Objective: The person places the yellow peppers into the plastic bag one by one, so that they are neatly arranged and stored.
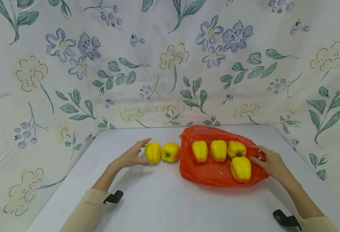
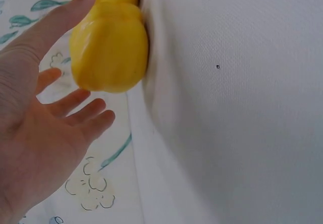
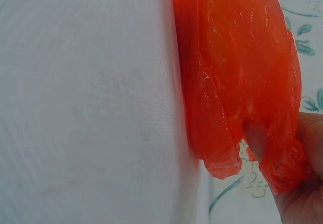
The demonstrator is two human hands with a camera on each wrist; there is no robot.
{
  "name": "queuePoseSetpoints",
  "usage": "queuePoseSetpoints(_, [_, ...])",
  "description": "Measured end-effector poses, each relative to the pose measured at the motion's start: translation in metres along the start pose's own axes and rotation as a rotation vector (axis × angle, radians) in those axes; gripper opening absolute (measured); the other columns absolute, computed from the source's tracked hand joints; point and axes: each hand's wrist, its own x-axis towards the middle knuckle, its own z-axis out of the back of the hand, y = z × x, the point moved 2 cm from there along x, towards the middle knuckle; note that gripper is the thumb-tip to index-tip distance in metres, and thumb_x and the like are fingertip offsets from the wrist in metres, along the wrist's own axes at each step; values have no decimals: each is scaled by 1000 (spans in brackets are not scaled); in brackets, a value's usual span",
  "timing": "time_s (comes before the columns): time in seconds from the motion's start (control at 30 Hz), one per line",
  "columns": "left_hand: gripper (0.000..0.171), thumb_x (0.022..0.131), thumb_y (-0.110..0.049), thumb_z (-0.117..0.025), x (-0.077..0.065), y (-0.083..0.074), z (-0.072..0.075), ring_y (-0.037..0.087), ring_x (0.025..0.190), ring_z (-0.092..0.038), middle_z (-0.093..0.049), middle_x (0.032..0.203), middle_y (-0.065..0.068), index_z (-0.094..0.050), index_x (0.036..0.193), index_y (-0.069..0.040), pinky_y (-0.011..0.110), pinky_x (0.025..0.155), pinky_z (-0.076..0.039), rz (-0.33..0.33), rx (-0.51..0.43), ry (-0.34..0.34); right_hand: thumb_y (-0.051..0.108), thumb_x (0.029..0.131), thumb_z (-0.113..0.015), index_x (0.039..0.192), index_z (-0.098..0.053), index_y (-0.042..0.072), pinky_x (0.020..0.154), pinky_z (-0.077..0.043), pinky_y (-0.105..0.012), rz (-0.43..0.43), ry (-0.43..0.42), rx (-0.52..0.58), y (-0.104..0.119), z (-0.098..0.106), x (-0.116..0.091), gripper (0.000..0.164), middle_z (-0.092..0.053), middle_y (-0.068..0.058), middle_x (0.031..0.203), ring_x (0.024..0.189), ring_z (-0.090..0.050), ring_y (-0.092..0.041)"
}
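Beige sleeves [image 1: 84, 211] lie nearest you at the bottom of the head view, with a black device [image 1: 115, 197] jutting out by your left wrist and another black device [image 1: 286, 220] by your right. Your left hand [image 1: 133, 156] stands with thumb and fingers spread wide about the left side of the outermost yellow pepper [image 1: 153, 152]; you cannot tell for sure whether the fingertips touch it. Just beside that, on its right, a second yellow pepper [image 1: 171, 152] rests on the white table [image 1: 164, 206] with its green stem facing you, close to the left edge of the red plastic bag [image 1: 210, 177]. Your right hand [image 1: 270, 162] grips the bag's right end, a gathered fold of plastic caught between thumb and fingers. Four more peppers sit in the bag's wide opening: a left one [image 1: 200, 151], a middle one [image 1: 218, 150], a right rear one [image 1: 236, 149] and a right front one [image 1: 241, 169], the last two touching. Behind the table hangs a pale floral cloth [image 1: 152, 80] printed with blue and cream flowers.
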Motion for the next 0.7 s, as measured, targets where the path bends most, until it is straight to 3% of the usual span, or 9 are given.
queuePoseSetpoints(0.37, [102,74,-33,-86,9,1,-7,39,139,-37,-31,157,21,-27,153,-9,60,112,-35,8,-8,20,22,91,-70,133,-53,4,75,-60,-49,-7,2,7,0,0,0,48,-59,-32,124,97,-61,-40])
queuePoseSetpoints(0.7, [93,74,-29,-86,12,1,-10,36,141,-38,-39,155,13,-35,150,-11,58,111,-38,13,10,-1,22,91,-70,133,-53,4,75,-60,-48,-7,-1,4,1,1,-1,49,-60,-32,123,96,-61,-39])
